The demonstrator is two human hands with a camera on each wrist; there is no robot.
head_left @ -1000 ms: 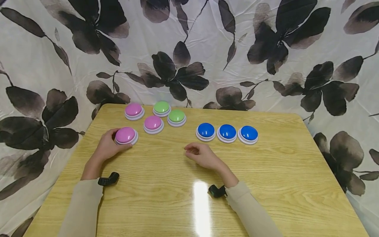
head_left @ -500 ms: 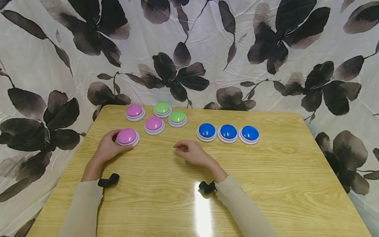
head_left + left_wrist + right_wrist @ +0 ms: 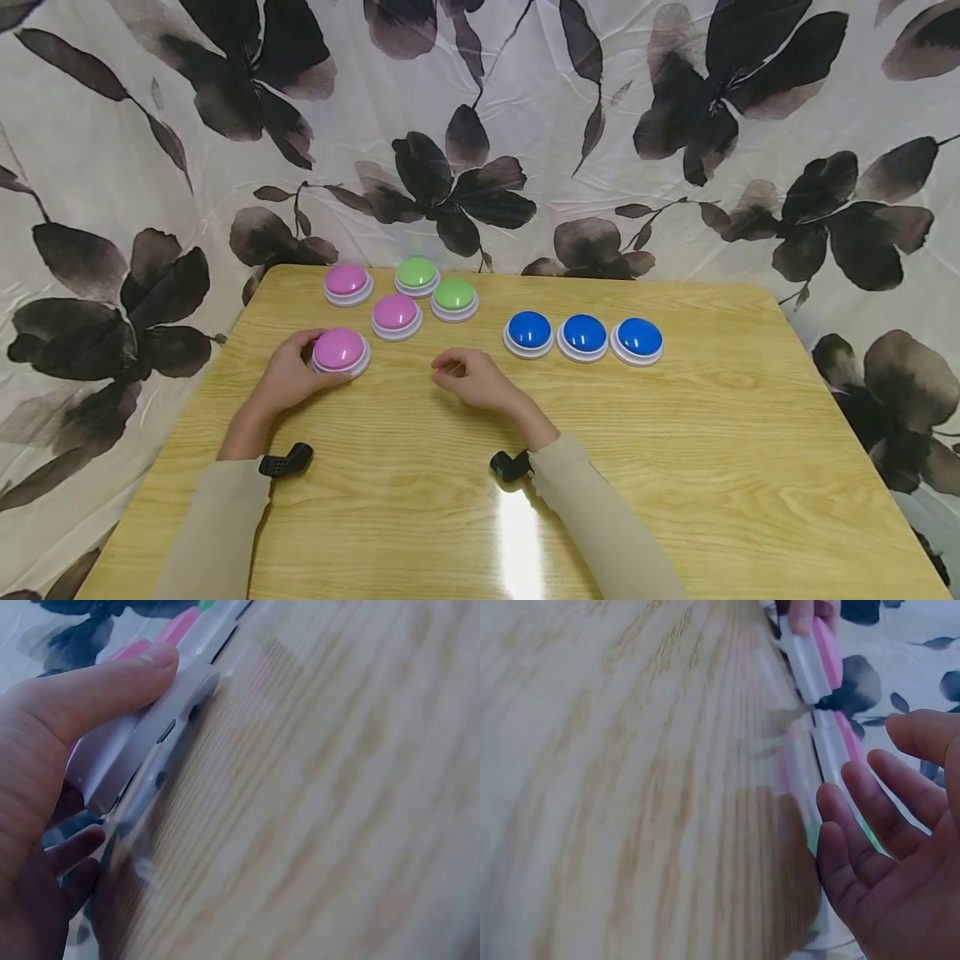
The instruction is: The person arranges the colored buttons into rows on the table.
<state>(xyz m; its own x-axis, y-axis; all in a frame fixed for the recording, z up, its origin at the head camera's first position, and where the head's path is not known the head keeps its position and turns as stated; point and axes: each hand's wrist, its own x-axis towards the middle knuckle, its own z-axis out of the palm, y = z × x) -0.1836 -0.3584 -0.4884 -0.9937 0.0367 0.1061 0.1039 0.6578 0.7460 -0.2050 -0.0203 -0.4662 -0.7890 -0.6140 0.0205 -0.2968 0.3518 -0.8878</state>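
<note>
My left hand (image 3: 295, 372) grips the nearest pink push button (image 3: 338, 348) by its white base at the table's left side. In the left wrist view the thumb (image 3: 146, 669) lies along the base's side, and the white base (image 3: 142, 742) rests on the wood. To the right my right hand (image 3: 476, 379) hovers over the table, fingers loosely bent and holding nothing. A second pink button (image 3: 394, 312) and a green one (image 3: 453, 295) sit just beyond it. Those buttons show past the right hand's fingers (image 3: 862, 795) in the right wrist view.
Farther back stand another pink button (image 3: 347, 280) and another green one (image 3: 416, 272). Three blue buttons, the leftmost one (image 3: 529, 331) nearest the right hand, form a row on the right. A floral cloth (image 3: 570, 125) hangs behind the wooden table (image 3: 675, 467).
My right hand has moved left, away from the blue buttons, its fingers still loosely bent. The left hand keeps its grip on the pink button. The head view has shifted slightly.
</note>
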